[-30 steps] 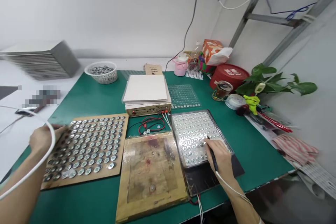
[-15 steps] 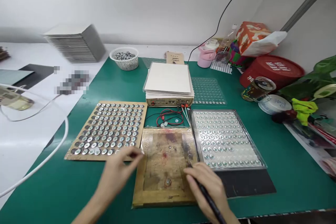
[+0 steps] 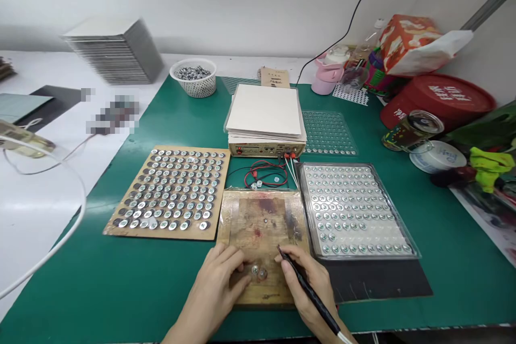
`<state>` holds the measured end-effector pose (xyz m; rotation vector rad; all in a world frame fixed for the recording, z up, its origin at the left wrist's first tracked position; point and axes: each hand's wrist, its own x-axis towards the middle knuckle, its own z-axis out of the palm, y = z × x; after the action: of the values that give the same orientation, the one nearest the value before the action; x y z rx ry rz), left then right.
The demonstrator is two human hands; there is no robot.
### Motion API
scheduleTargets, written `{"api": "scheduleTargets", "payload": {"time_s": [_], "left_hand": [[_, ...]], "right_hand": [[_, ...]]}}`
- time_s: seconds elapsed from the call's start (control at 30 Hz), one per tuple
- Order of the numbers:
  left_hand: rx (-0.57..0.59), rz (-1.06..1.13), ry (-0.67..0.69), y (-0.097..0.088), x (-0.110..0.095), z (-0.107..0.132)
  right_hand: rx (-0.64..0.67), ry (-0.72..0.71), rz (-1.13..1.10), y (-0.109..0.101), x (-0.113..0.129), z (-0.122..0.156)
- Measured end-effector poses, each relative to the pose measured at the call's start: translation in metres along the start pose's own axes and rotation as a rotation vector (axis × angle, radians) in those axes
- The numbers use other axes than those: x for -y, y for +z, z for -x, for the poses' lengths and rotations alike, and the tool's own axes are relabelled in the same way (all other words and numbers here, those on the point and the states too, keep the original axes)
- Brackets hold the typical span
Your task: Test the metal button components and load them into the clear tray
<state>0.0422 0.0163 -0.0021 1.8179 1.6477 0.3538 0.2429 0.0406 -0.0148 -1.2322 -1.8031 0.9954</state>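
Both my hands rest on a worn wooden board (image 3: 262,215) at the table's front. My left hand (image 3: 220,279) has its fingers curled, the tips touching a small round metal part (image 3: 255,269). A second round part (image 3: 263,274) lies right beside it. My right hand (image 3: 308,285) grips a thin black pen-like probe (image 3: 306,290) with a white cable, its tip near the two parts. Left of the board lies a brown perforated tray (image 3: 116,228) filled with several shiny round parts. To the right a clear plastic tray (image 3: 403,220) holds several more.
A beige test box (image 3: 264,149) under a stack of white sheets (image 3: 264,110) stands behind the board, with red and black leads (image 3: 264,174). A white basket of parts (image 3: 192,78), stacked grey plates (image 3: 115,48), a red tin (image 3: 439,99), a jar (image 3: 411,130) and a plant sit around the green mat.
My left hand came from the brown tray to the wooden board and now touches a round part there. My right hand with the probe left the clear tray for the board. A second part now lies on it.
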Motion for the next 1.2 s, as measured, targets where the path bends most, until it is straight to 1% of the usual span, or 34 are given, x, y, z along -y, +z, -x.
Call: {"api": "scheduleTargets", "payload": {"time_s": [0.07,0.2,0.37,0.5,0.57,0.63,0.7,0.93,1.07,1.2], "left_hand": [[-0.029,0.004,0.051,0.005,0.002,0.002],[-0.102,-0.026,0.159,0.01,0.004,0.002],[-0.183,-0.061,0.289,0.02,0.002,-0.001],[-0.263,-0.098,0.265,0.029,0.0,0.0],[-0.249,-0.097,0.261,0.03,0.0,0.001],[-0.215,-0.07,0.285,0.029,0.0,0.001],[-0.205,-0.047,0.305,0.027,0.001,0.001],[-0.241,-0.023,0.291,0.03,0.002,0.0],[-0.241,-0.033,0.273,0.032,0.0,-0.002],[-0.262,-0.072,0.244,0.029,-0.002,-0.002]], "right_hand": [[0.001,0.049,-0.019,0.0,0.0,0.002],[0.033,0.08,-0.05,-0.002,0.003,0.003],[0.071,0.041,0.013,-0.002,0.009,0.005],[0.116,0.058,0.05,0.0,0.011,0.006],[0.126,0.058,0.05,0.001,0.012,0.005],[0.147,0.057,0.046,0.002,0.011,0.004],[0.163,0.05,0.041,0.003,0.011,0.004],[0.171,0.036,0.05,0.007,0.007,0.005],[0.209,0.034,0.08,0.007,0.005,0.003],[0.246,-0.018,0.136,0.006,-0.001,0.002]]}}
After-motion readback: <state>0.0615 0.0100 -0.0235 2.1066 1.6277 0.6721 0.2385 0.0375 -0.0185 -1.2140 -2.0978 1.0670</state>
